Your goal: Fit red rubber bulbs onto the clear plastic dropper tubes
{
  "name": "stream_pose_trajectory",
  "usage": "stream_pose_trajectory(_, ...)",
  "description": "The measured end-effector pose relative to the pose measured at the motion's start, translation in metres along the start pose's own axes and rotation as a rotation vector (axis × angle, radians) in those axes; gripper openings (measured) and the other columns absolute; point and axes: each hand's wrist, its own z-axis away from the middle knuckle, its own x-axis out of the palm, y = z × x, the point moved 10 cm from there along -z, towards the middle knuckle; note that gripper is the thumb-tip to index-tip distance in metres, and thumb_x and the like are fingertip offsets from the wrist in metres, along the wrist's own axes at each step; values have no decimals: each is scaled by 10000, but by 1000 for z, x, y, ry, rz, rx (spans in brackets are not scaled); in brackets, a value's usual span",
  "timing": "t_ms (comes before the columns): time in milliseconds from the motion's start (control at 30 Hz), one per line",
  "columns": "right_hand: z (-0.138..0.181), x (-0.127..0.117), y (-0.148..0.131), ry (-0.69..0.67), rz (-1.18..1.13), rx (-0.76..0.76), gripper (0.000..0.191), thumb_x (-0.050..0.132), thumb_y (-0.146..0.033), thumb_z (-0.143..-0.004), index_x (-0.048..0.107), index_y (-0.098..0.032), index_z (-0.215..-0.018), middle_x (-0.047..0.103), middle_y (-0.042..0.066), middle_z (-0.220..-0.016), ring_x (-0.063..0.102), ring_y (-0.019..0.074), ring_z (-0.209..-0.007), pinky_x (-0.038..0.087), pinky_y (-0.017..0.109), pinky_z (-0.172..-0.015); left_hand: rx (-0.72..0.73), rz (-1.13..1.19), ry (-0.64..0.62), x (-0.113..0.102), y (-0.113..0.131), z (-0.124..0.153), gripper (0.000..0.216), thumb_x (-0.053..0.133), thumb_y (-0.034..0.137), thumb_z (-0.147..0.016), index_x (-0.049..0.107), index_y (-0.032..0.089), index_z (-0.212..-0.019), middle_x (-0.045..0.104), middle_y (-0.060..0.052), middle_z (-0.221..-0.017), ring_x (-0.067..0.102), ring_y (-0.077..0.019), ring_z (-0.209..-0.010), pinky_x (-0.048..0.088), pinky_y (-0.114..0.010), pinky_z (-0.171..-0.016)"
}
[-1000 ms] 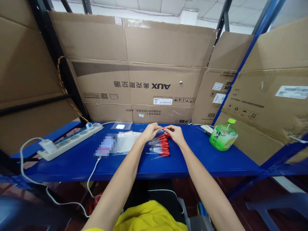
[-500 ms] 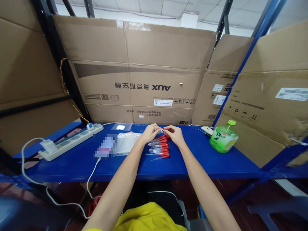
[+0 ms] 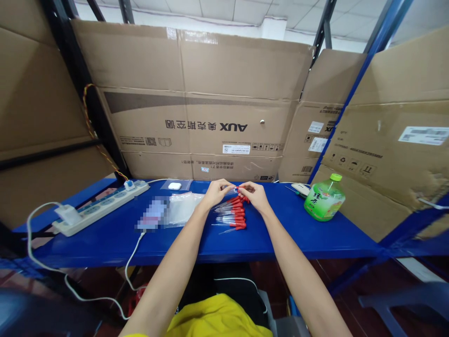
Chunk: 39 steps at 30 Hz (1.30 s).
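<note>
Above the table's middle, the fingertips of my left hand and my right hand come together, both closed in a pinch. Between them is a small red-ended tool with a clear, thin front part; my left hand is at the clear part and my right hand at the red end. Just below lies a row of several similar red-handled tools, their slender clear or metallic tips pointing left. Their exact kind is too small to make out. Some of the row is hidden near my right hand.
Clear plastic bags lie left of my left forearm, beside a blurred phone on a cable. Further left runs a white power strip. A green drink bottle stands on the right of the blue table. Cardboard walls enclose the back.
My hands stay together at nearly the same place, with a slight shift of the fingers around the small tool. The whole view has moved a little.
</note>
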Motion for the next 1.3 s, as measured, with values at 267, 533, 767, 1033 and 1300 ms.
stream_pose_trajectory(267,2,4,4,-7,-20,39,394,828,-519,-685,747,-179,-869,767,71,-732,749,252,-684,614,366,-703,0,23,-3,1,0,0,321,646,457,-899,810,182,-918,740,-83,-892,621,-182,-766,413,-286,-681)
stream_pose_trajectory(533,1,4,7,1,-16,44,416,835,-534,-672,754,-182,-878,784,80,-787,767,280,-727,628,388,-740,1,18,-2,3,0,-1,335,635,461,-902,811,177,-913,743,-91,-891,639,-193,-779,433,-294,-700)
stream_pose_trajectory(767,1,5,4,4,6,35,435,835,-553,-662,765,-181,-876,784,83,-773,768,288,-728,633,404,-740,-7,40,-20,6,1,-1,357,624,477,-899,811,173,-910,747,-98,-898,656,-207,-809,464,-307,-759)
stream_pose_trajectory(1033,2,5,-1,16,44,7,407,796,-559,-709,755,-202,-899,782,71,-801,756,259,-716,625,378,-722,-96,97,34,-2,-12,-1,343,657,485,-869,792,176,-936,745,-79,-897,636,-201,-782,460,-295,-719)
stream_pose_trajectory(1300,2,-9,-8,164,101,-94,360,768,-536,-751,741,-217,-915,762,49,-775,721,226,-671,591,338,-658,-604,1170,307,27,-55,10,394,502,522,-975,615,149,-912,692,-115,-948,550,-99,-608,418,-214,-518)
